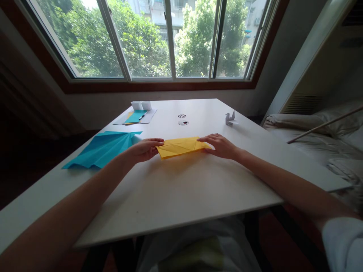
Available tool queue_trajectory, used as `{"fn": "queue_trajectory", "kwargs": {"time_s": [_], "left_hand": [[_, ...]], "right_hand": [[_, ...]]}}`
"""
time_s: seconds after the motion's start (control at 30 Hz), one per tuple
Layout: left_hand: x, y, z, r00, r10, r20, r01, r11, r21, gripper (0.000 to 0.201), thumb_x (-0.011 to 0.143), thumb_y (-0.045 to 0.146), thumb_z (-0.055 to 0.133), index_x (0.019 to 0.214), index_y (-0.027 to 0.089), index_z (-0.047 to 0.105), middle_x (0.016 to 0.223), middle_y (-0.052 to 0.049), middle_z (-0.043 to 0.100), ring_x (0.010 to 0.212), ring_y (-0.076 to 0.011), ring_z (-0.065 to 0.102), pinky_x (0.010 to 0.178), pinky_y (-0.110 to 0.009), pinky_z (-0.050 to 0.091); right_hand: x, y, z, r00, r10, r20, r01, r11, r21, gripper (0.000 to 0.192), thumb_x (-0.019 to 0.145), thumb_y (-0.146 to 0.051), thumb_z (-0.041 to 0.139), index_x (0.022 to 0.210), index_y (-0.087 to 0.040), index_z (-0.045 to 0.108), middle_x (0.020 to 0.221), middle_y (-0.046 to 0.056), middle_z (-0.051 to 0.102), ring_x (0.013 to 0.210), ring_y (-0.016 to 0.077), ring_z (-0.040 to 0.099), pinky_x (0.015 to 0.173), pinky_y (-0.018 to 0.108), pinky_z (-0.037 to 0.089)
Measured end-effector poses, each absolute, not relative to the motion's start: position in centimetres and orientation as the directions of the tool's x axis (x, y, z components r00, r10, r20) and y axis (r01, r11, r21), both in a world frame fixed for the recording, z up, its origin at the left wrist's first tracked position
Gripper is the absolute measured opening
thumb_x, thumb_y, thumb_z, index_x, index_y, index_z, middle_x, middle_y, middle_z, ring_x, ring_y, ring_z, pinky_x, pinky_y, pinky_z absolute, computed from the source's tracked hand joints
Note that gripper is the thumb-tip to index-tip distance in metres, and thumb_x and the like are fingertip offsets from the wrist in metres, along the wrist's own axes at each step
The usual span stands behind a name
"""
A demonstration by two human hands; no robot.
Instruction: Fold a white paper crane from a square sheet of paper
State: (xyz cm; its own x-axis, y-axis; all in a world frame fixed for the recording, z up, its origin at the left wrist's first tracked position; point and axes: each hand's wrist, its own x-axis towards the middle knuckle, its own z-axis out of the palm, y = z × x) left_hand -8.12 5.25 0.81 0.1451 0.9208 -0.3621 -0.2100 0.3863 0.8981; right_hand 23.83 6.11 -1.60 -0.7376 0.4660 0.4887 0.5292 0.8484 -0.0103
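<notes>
A folded sheet of yellow paper (pixel 181 147) with crossing creases is held slightly above the white table, its near edge tilted down. My left hand (pixel 146 150) pinches its left end between thumb and fingers. At the right end, my right hand (pixel 219 146) grips the paper with the thumb below and the fingers on top. Left of my left hand lies a creased sheet of blue paper (pixel 103 149), its folds standing up in ridges.
A white folded paper bird (pixel 230 118) stands at the right rear of the white table (pixel 181 196). Back left are white paper boxes (pixel 141 105), stacked coloured sheets (pixel 135 116) and a pen (pixel 142 116). Round fittings (pixel 183 122) sit in the tabletop, before a window.
</notes>
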Motion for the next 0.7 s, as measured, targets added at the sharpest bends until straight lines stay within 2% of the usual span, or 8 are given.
{"fn": "queue_trajectory", "kwargs": {"time_s": [0.17,0.27,0.37,0.47,0.57,0.63,0.7], "left_hand": [[-7.8,5.1,0.8,0.165,0.913,-0.374,-0.194,0.402,0.895,0.02,0.07,-0.002,0.063,0.086,0.01,0.063,0.093,-0.011,0.065,0.075,-0.0141,0.066,0.062,-0.017,0.056],[-7.8,5.1,0.6,0.126,0.942,-0.311,-0.043,0.318,0.947,0.02,0.068,0.014,0.072,0.086,0.013,0.064,0.096,-0.009,0.064,0.08,-0.0163,0.065,0.066,-0.023,0.056],[-8.0,5.0,0.7,0.067,0.997,-0.045,0.214,0.03,0.976,0.033,0.072,0.045,0.066,0.089,0.017,0.065,0.106,-0.008,0.062,0.094,-0.0216,0.06,0.073,-0.032,0.053],[-7.9,4.8,1.0,0.15,0.954,0.261,0.343,-0.298,0.891,0.047,0.079,0.061,0.048,0.097,0.02,0.064,0.114,-0.007,0.06,0.109,-0.0248,0.052,0.087,-0.038,0.046],[-7.4,4.3,1.3,0.267,0.885,0.381,0.32,-0.454,0.831,0.045,0.077,0.056,0.053,0.107,0.023,0.059,0.118,-0.005,0.058,0.113,-0.0245,0.05,0.092,-0.039,0.042],[-6.9,4.0,1.3,0.277,0.869,0.411,0.301,-0.484,0.821,0.045,0.071,0.047,0.066,0.107,0.023,0.055,0.114,-0.005,0.06,0.109,-0.0232,0.053,0.091,-0.037,0.044],[-6.5,3.9,1.3,0.262,0.872,0.414,0.272,-0.478,0.835,0.044,0.068,0.041,0.071,0.103,0.021,0.053,0.103,-0.005,0.063,0.099,-0.0216,0.059,0.084,-0.037,0.048]], "right_hand": [[24.7,6.9,-1.6,-0.68,0.508,0.529,0.561,0.825,-0.071,0.02,0.088,-0.028,0.048,0.098,-0.02,0.063,0.097,0.006,0.069,0.089,0.0189,0.063,0.083,0.034,0.043],[24.7,6.8,-1.1,-0.579,0.541,0.609,0.578,0.8,-0.161,0.019,0.087,-0.027,0.048,0.09,-0.019,0.064,0.087,0.005,0.07,0.08,0.0176,0.063,0.079,0.033,0.045],[24.5,6.4,-0.3,-0.396,0.614,0.682,0.573,0.746,-0.339,0.021,0.085,-0.032,0.05,0.092,-0.019,0.064,0.086,0.005,0.069,0.074,0.0162,0.062,0.07,0.03,0.048],[24.4,6.2,0.4,-0.259,0.694,0.672,0.485,0.695,-0.531,0.026,0.08,-0.039,0.056,0.095,-0.019,0.064,0.085,0.004,0.068,0.074,0.0164,0.061,0.067,0.029,0.049],[24.4,6.3,0.8,-0.21,0.774,0.598,0.31,0.633,-0.71,0.03,0.074,-0.043,0.062,0.092,-0.019,0.065,0.082,0.004,0.067,0.073,0.0163,0.061,0.065,0.029,0.051],[24.3,6.4,0.9,-0.216,0.821,0.528,0.192,0.566,-0.802,0.031,0.071,-0.043,0.066,0.089,-0.018,0.066,0.083,0.004,0.066,0.074,0.0162,0.062,0.066,0.03,0.052],[24.3,6.4,1.0,-0.259,0.855,0.448,0.119,0.489,-0.864,0.031,0.068,-0.042,0.068,0.088,-0.018,0.066,0.085,0.004,0.066,0.075,0.0163,0.062,0.068,0.031,0.053]]}}
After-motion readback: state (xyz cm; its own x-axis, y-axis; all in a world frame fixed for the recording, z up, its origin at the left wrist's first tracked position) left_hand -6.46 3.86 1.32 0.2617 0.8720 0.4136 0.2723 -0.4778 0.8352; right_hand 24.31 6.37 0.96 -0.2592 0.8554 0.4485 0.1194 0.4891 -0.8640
